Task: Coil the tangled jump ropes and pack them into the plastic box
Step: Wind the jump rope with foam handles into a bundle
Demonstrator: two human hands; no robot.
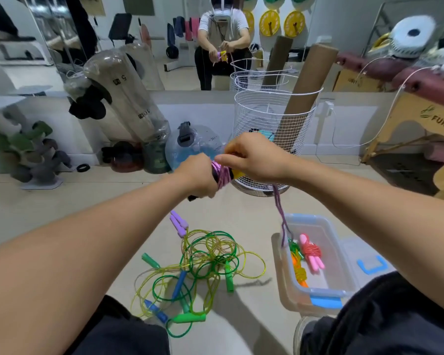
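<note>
While both hands (203,172) (251,155) clutch the purple rope (222,174), tangled ropes (205,260) litter the tiled floor (62,201).

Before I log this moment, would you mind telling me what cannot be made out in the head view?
- Handles inside the purple rope bundle: mostly covered by the left hand and the windings.
- Right hand fingers: curled out of sight behind the hand, so their grip is unclear.
- Near end of the clear plastic box with blue clips: hidden by the person's dark-trousered knee.
- Which handles pair up in the tangled green and yellow ropes: overlapping loops.
</note>
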